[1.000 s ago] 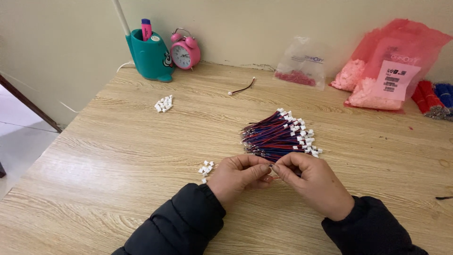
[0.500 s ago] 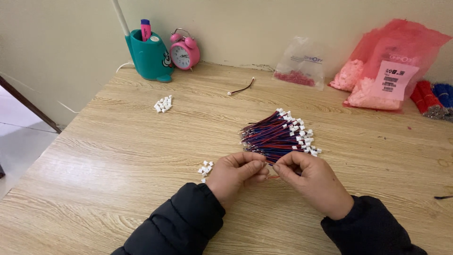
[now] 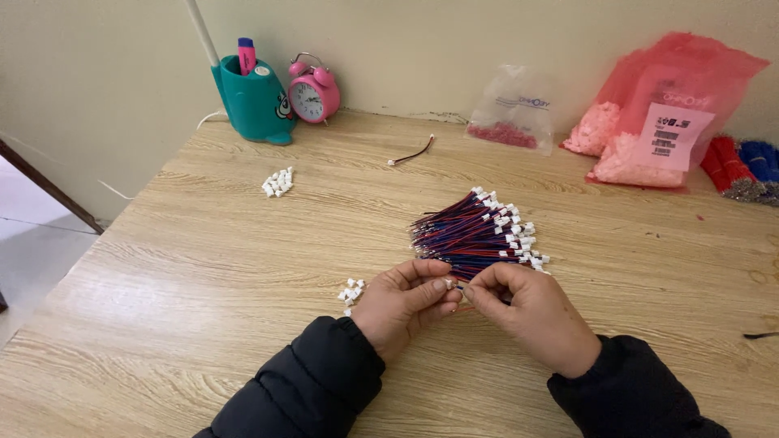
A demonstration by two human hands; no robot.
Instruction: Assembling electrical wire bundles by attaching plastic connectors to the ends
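Left hand (image 3: 403,304) and right hand (image 3: 531,312) pinch a tiny white connector (image 3: 449,284) — perhaps wired.

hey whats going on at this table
A person in black sleeves sits at a light wooden table, left hand and right hand pinched together over a small white plastic connector on a thin red wire. Just beyond the hands lies a fanned bundle of red and blue wires with white connector ends. A little pile of loose white connectors sits beside the left hand, another pile farther back. A teal pen holder, a pink alarm clock and pink plastic bags line the wall.
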